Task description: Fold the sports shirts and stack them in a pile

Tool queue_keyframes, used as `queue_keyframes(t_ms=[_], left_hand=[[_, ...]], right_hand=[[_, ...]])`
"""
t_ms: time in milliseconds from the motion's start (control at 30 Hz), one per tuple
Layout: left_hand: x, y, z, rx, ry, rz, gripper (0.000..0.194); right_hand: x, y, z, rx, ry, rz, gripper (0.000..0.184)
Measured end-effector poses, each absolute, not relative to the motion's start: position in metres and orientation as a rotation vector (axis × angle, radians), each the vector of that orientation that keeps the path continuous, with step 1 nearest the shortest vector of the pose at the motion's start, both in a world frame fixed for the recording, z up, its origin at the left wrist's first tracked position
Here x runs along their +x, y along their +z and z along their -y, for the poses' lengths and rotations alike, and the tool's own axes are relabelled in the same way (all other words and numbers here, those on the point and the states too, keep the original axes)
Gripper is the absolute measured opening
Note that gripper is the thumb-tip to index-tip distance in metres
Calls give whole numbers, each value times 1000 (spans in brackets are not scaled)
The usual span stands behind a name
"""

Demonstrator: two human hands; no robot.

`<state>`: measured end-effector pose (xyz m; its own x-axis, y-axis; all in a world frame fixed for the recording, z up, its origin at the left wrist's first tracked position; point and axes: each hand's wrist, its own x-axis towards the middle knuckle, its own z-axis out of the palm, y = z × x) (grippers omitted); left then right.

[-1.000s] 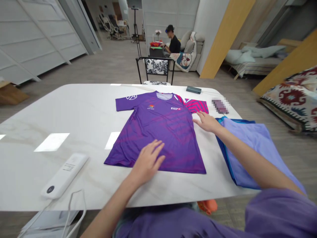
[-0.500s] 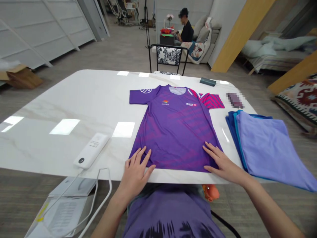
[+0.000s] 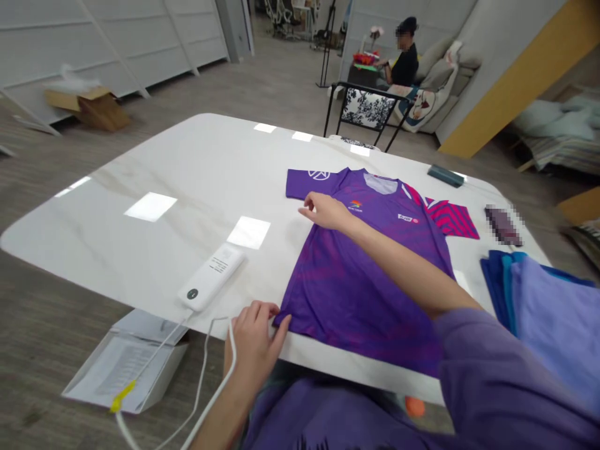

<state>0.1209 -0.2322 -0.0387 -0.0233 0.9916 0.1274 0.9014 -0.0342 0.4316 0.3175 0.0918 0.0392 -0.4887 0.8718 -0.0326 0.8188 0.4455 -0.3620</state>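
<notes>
A purple T-shirt (image 3: 365, 275) lies spread flat on the white table, neck facing away from me, with a pink-striped sleeve on the right. My left hand (image 3: 255, 334) is at its lower left corner, pinching the hem between thumb and fingers. Across the shirt reaches my right arm. My right hand (image 3: 325, 211) hovers by the left sleeve, fingers bent downward with a gap to the thumb and nothing visible between them.
A white device (image 3: 210, 278) with a cable lies left on the table (image 3: 197, 162). Folded blue and lilac cloths (image 3: 553, 306) are stacked at right. Farther back are a dark case (image 3: 445, 175), a blurred phone-like item (image 3: 504, 225), a chair (image 3: 368, 107) and a seated person (image 3: 405, 56).
My right hand has left the lower right hem and crossed to the left sleeve. My left hand has gone from lying flat to pinching the lower left corner. The view has turned left.
</notes>
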Motion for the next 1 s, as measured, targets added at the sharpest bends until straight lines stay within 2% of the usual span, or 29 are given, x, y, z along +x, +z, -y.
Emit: queue_keyframes(t_ms=[133,200,233,333,400,467,600,800,933,1000], left_hand=[[123,-40,230,1989,586,-1996,17],[121,-43,229,1984,610,-1967,16],[120,-44,228,1988,624,-1937,16],[118,-47,226,2000,661,-1843,15],[118,-47,225,1991,681,-1825,16],[119,-46,224,1972,689,-1836,17],[124,-41,224,1930,674,-1884,20],[134,-37,228,1902,706,-1848,15],[142,-30,227,1877,901,-1728,10],[150,-22,225,1920,1020,-1636,6]], right_hand=[[226,13,-192,-1826,434,2370,73],[203,3,-221,-1940,435,2326,85],[195,0,-231,-1961,449,2339,84],[182,-8,-248,-1884,506,2456,56],[179,-10,-252,-1808,532,2514,44],[179,-10,-253,-1779,522,2510,45],[184,-5,-251,-1827,509,2397,60],[196,6,-246,-1749,578,2412,47],[225,18,-252,-1685,575,2215,42],[254,28,-255,-1609,681,2027,38]])
